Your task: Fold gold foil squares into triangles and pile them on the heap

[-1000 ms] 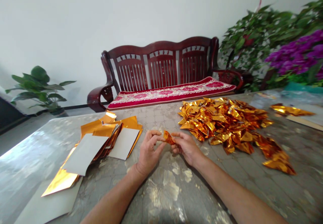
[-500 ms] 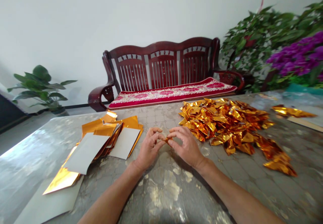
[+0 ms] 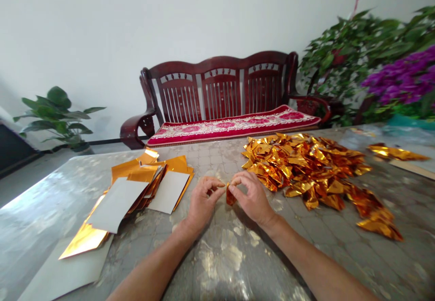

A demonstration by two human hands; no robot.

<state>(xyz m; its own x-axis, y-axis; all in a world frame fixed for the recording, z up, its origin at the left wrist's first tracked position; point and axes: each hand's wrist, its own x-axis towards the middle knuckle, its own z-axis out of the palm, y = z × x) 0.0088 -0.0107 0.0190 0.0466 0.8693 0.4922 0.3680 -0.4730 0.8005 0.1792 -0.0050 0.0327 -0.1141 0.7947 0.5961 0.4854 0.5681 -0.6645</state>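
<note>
As we look down from the head camera, our right hand (image 3: 253,197) pinches a small folded piece of gold foil (image 3: 231,195) at its upper end. Our left hand (image 3: 205,199) curls just beside the piece, and we cannot tell whether it touches. Both hands are over a glossy mottled grey worktop (image 3: 234,265). Just beyond the right hand lies a heap of crumpled gold foil (image 3: 302,169), trailing toward the right. Left of the left hand sits a loose stack of gold sheets (image 3: 141,174) with white backing. The worktop's far edge runs behind the heap, and past it stand a dark red wooden bench (image 3: 217,90) with a red cushion (image 3: 231,129), a potted plant (image 3: 57,117) and purple flowers (image 3: 401,81), before a white wall (image 3: 217,16).
</note>
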